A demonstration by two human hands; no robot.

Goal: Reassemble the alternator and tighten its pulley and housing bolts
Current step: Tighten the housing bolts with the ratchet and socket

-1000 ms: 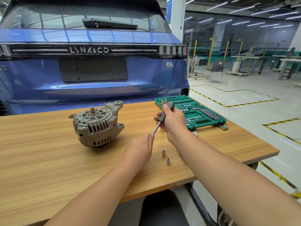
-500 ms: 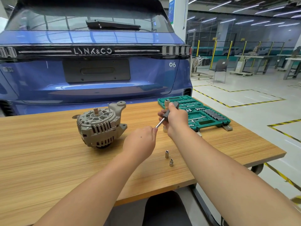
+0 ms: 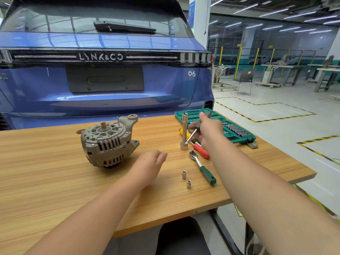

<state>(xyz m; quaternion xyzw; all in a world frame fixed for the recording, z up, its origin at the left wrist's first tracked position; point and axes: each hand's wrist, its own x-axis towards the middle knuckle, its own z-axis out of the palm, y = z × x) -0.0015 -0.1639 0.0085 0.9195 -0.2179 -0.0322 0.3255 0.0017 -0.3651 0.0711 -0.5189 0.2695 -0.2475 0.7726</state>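
Right grip (image 3: 206, 129) holding driver (image 3: 193, 133), alternator (image 3: 108, 142) near

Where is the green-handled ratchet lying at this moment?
In the head view the green-handled ratchet lies on the wooden table, right of centre, just right of two small sockets and in front of the red-handled tool.

Across the tailgate of the blue car (image 3: 103, 85), on the dark light bar (image 3: 95, 56), silver letters spell "LYNK&CO". Lower on the right of the same tailgate stands a white "06". The blue sign (image 3: 191, 13) on the pillar is too blurred to read.
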